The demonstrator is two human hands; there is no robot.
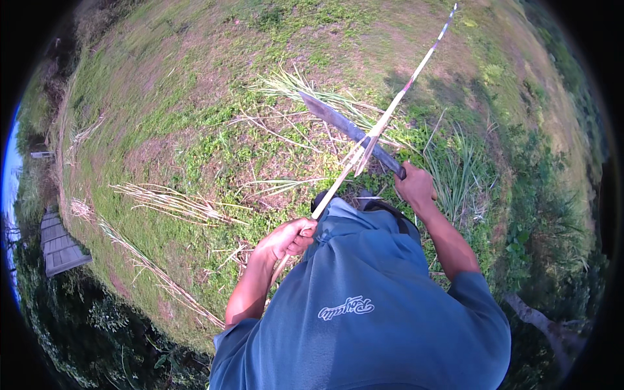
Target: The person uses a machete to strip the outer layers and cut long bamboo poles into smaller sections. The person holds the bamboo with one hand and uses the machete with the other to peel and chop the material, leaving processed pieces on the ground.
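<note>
Sunlit grassy ground (156, 78) is shown from above, bordered at the lower left by dark shrubs (110, 325) and, on the left, by a grey panelled structure (62, 244). At the lower right, a bare branch (552, 331) is seen among shaded foliage. Loose dry stalks (172, 203) are spread on the grass at the left, with a long narrow row of stalks (166, 276) laid below them. Long green leaves (286, 84) are heaped beyond the blade, and a grass clump (455, 169) is seen beside the right hand (416, 187). The nearest ground is blocked from view by a blue shirt (357, 286).

One long, slender stalk (391, 109) is held diagonally in front of the body, its far end directed to the upper right. Its surface is pale yellow, marked by a reddish patch partway along; loose strips are splayed where it is crossed by a machete (335, 118). The broad, greyish blade is partly covered at this crossing. The stalk's near part is clasped by the left hand (289, 239), with fingers curled; the machete's handle is gripped, and mostly hidden, by the right.
</note>
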